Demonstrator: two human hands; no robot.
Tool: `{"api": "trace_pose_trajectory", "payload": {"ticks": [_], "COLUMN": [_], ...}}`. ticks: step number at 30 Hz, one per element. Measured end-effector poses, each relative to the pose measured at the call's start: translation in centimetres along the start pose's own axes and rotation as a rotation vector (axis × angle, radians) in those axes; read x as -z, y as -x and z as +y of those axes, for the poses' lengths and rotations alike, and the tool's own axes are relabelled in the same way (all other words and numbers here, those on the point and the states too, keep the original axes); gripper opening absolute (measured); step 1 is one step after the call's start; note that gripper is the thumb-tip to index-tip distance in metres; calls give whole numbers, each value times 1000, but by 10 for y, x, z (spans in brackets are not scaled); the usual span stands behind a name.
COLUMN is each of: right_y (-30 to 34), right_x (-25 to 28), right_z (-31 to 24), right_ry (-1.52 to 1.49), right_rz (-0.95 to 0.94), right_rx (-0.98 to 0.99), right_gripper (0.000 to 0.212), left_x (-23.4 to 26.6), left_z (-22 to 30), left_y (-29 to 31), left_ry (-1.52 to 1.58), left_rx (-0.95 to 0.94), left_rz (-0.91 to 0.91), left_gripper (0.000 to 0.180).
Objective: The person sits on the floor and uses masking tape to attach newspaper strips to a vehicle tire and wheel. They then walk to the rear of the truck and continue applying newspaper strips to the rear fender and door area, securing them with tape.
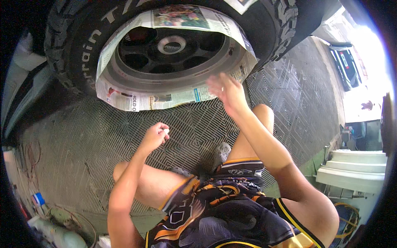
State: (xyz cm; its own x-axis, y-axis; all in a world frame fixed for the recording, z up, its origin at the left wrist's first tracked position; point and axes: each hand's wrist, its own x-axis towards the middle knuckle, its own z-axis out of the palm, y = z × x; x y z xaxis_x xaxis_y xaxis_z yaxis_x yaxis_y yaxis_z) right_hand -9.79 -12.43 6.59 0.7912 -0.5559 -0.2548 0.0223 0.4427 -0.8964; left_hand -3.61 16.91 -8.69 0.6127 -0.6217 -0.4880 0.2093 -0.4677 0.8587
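A large off-road tyre (74,41) stands in front of me around a dark wheel rim (140,63) with a grey outer lip and a bright ring at its hub. Newspaper sheets (155,100) run round the rim where it meets the tyre, their edges sticking outward. My right hand (231,95) is open at the lower right of the wheel, fingers stretched toward the newspaper and slightly blurred; whether it touches the paper I cannot tell. Above my left knee, my left hand (154,136) is closed on a small white piece (166,131), mostly hidden by the fingers.
Ridged dark matting (289,111) covers the floor beneath me. White stepped panels (351,171) sit at the right, with a coiled yellow hose (347,219) below. Cables (33,159) and a grey tank (58,233) are at the left. Another vehicle (346,66) shows outside.
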Motion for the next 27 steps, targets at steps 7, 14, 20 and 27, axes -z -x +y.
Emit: {"api": "trace_pose_trajectory", "payload": {"ticks": [7, 14, 20, 27], "right_y": [-93, -107, -80, 87], "right_x": [-23, -15, -1, 48], "right_z": [-5, -6, -2, 53], "right_ry": [-535, -627, -454, 692], "right_rz": [272, 233, 17, -497], "right_rx": [89, 43, -75, 309], "right_gripper": [25, 23, 22, 24], "left_x": [-82, -136, -150, -139], "left_z": [65, 101, 107, 91], "left_y": [82, 99, 87, 65], "left_ry": [482, 472, 571, 311], "left_rx": [-139, -218, -325, -446], "left_rz": [210, 240, 225, 358], "left_gripper": [30, 33, 43, 61]}}
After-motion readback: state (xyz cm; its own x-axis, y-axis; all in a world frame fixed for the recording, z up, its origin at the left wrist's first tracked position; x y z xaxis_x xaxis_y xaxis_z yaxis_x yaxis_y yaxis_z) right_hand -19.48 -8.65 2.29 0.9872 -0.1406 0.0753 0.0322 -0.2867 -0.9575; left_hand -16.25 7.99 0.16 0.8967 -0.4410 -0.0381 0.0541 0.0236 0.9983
